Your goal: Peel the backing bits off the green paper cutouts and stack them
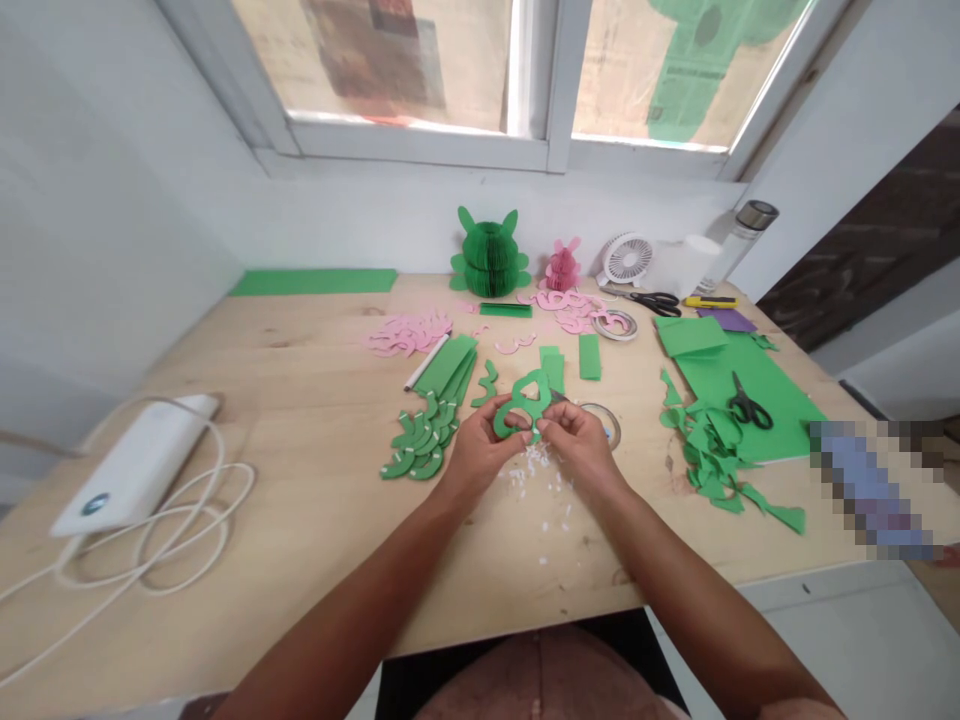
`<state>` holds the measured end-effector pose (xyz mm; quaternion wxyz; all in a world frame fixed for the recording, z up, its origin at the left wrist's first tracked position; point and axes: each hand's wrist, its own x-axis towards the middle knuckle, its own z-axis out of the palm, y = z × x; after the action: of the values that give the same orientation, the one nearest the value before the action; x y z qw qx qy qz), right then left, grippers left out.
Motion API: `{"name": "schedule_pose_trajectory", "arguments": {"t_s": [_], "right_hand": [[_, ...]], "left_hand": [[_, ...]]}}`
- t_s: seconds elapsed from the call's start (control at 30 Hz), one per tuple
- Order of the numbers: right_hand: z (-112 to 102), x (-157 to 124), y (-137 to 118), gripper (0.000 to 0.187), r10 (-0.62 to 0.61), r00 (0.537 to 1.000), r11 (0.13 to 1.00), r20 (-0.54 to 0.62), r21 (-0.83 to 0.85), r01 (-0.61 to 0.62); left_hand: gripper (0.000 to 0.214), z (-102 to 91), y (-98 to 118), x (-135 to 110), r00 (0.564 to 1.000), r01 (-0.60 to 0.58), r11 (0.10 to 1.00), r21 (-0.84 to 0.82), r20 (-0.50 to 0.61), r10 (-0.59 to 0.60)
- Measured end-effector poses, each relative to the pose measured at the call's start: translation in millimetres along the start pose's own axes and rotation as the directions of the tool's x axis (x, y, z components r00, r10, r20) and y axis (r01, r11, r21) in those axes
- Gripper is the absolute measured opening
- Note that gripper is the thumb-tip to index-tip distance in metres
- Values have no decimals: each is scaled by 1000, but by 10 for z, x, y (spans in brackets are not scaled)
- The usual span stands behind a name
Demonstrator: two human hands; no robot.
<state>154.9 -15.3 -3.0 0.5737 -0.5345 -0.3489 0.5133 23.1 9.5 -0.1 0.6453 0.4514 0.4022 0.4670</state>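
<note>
A green paper cutout with curved, looped edges is held up above the middle of the table. My left hand grips its left side, fingers wrapped around the edge. At its lower right edge, my right hand pinches with thumb and fingertips, close to a tiny white bit that may be tape. Small white scraps lie on the table below. Left of my left hand is a pile of curved green pieces with white strips on them. A tape roll lies partly hidden behind my right hand.
Black scissors rest on green paper at right, beside green offcuts. Pink cutouts, a pen and a green paper figure are farther back. A white device with looped cable sits left.
</note>
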Motion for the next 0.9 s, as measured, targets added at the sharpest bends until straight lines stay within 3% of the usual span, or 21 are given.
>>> {"name": "schedule_pose_trajectory", "arguments": {"t_s": [0.9], "right_hand": [[18,-9,-38,20,14,995,1000,102,15,-15]], "left_hand": [[55,-77,-2,59,996,32,996,-84,85,-25]]}}
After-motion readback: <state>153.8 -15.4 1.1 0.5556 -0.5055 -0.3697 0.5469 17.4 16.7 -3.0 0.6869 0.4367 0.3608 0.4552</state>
